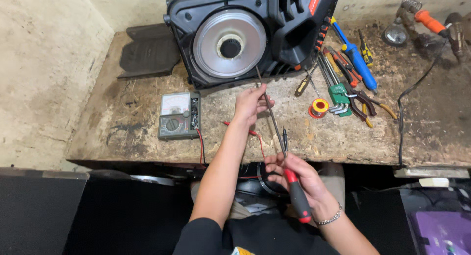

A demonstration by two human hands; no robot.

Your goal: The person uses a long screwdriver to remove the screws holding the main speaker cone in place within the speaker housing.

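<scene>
My right hand [294, 174] grips the red and black handle of a long screwdriver [297, 198] near the table's front edge. Its thin metal shaft [271, 115] runs up and to the left towards a black speaker box [289, 24] with a silver round driver [229, 43]. My left hand [250, 104] pinches the shaft near its upper end, just below the speaker box. A red test lead [256, 137] lies on the table under my left forearm, and a black probe [284, 135] lies beside the shaft.
A grey analogue multimeter [179, 115] sits left of my left hand. Right of the speaker lie a blue screwdriver [357, 58], hex keys in a green holder [337, 90], pliers [364, 102] and a solder spool [319, 108]. A black cable [401, 122] hangs over the wooden table [122, 132].
</scene>
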